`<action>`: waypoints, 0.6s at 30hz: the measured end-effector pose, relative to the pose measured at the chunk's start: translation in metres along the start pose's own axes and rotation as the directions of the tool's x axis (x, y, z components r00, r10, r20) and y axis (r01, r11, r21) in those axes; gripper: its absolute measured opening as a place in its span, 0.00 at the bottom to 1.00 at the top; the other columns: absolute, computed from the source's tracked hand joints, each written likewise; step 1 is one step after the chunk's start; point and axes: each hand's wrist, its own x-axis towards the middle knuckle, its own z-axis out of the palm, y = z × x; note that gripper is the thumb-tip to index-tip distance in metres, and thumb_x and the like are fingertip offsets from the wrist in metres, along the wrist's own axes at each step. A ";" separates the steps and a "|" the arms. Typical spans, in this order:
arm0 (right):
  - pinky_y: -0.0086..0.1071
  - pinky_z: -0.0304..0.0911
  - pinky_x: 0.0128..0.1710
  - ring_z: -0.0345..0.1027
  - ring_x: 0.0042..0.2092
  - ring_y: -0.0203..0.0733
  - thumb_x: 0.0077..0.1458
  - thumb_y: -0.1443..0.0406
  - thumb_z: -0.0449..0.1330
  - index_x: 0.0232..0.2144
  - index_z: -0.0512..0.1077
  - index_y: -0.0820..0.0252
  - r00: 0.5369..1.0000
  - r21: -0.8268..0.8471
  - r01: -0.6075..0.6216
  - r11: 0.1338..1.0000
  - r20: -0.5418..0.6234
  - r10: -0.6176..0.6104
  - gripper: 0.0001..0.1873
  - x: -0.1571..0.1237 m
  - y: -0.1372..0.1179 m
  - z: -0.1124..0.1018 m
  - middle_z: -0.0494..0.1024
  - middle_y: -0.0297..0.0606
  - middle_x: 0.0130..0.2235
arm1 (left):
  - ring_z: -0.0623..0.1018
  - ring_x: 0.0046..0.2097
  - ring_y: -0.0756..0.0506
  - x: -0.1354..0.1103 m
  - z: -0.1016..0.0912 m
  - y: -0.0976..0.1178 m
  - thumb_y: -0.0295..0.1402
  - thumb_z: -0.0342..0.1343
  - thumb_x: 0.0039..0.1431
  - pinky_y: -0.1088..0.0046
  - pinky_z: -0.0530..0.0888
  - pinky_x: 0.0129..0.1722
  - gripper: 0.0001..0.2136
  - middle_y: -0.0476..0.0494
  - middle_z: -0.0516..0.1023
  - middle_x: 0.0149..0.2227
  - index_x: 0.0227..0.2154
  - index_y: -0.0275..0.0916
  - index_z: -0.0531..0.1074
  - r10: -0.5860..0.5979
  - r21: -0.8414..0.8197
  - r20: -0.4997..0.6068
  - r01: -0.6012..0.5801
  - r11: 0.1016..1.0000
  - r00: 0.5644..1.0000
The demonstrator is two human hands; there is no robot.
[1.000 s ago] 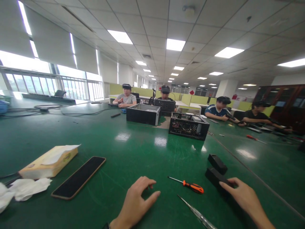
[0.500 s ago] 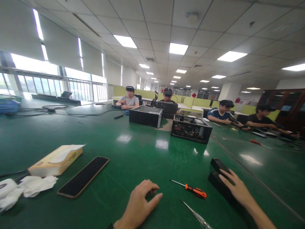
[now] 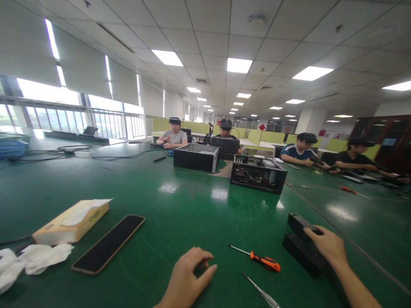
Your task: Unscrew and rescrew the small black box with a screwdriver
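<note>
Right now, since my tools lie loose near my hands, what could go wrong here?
1. The right hand lies on the farther black box beside the nearer black box; a push might knock them together.
2. The orange screwdriver and the clear screwdriver lie loose between the hands; the left hand could roll them or catch a tip.

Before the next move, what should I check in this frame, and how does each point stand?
1. Right hand on the black blocks: ok. The fingers lie over the far block. Whether they grip it: cannot tell.
2. Left hand free: cannot tell. The fingers are curled on the table and hide anything under them.
3. Orange screwdriver within reach: ok. It lies untouched between the hands.
4. Second screwdriver apart from both hands: ok.
5. Phone and tissue box away from the hands: ok. Both lie off to the left.
</note>
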 end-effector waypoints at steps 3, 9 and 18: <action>0.48 0.65 0.48 0.71 0.50 0.67 0.42 0.41 0.55 0.49 0.76 0.66 0.998 0.034 0.038 0.999 -0.047 -0.037 0.42 -0.008 -0.026 -0.021 0.81 0.54 0.44 | 0.77 0.36 0.42 0.000 -0.001 -0.001 0.35 0.58 0.61 0.67 0.74 0.38 0.06 0.45 0.78 0.32 0.37 0.40 0.76 0.034 0.009 -0.043 -0.034 0.999 0.998; 0.42 0.66 0.48 0.73 0.46 0.54 0.48 0.53 0.60 0.47 0.77 0.61 0.736 0.439 0.459 0.772 0.299 -0.608 0.26 -0.105 -0.138 -0.026 0.81 0.45 0.46 | 0.76 0.46 0.40 -0.004 -0.006 0.002 0.36 0.61 0.59 0.64 0.75 0.47 0.17 0.40 0.76 0.45 0.51 0.43 0.72 0.150 0.011 -0.105 -0.149 0.989 0.983; 0.40 0.64 0.49 0.71 0.47 0.54 0.37 0.63 0.66 0.47 0.78 0.60 0.338 0.550 0.495 0.672 0.591 -0.733 0.29 -0.208 -0.175 0.017 0.80 0.43 0.45 | 0.74 0.46 0.34 -0.001 -0.015 0.013 0.48 0.70 0.43 0.57 0.71 0.47 0.27 0.36 0.76 0.45 0.45 0.38 0.77 0.165 0.120 0.183 -0.189 0.975 0.969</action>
